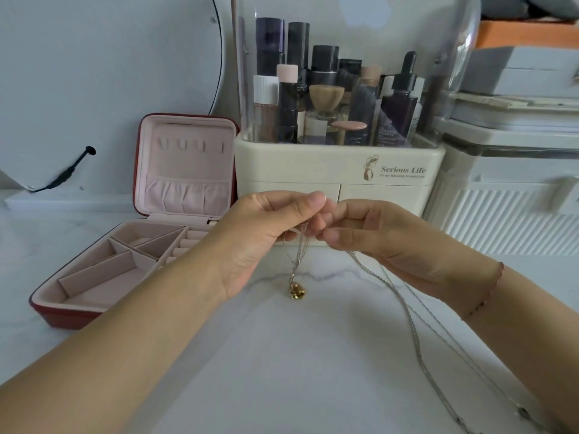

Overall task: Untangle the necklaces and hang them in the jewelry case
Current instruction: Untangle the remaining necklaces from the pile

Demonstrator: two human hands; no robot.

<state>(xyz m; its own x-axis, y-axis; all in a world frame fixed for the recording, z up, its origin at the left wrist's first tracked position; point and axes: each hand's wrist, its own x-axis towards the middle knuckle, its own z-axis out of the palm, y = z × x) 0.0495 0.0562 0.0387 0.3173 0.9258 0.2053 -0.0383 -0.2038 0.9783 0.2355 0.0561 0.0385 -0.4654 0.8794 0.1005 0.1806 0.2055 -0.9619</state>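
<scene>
My left hand point(266, 233) and my right hand point(385, 236) meet above the white marble table, both pinching thin silver necklaces point(299, 255) tangled together. A gold pendant point(296, 290) dangles from the short strands below my fingers, just above the tabletop. A longer silver chain point(413, 327) trails from my right hand down to the lower right edge. The jewelry case point(103, 277), red outside and pink inside, stands open at the left. Its upright lid point(188, 164) shows a row of small hooks and a gathered pocket, with nothing hanging on them.
A cream cosmetics organizer point(338, 170) full of bottles stands right behind my hands. White storage boxes point(513, 195) are stacked at the right. A round mirror point(109, 73) with a black cable leans at the back left.
</scene>
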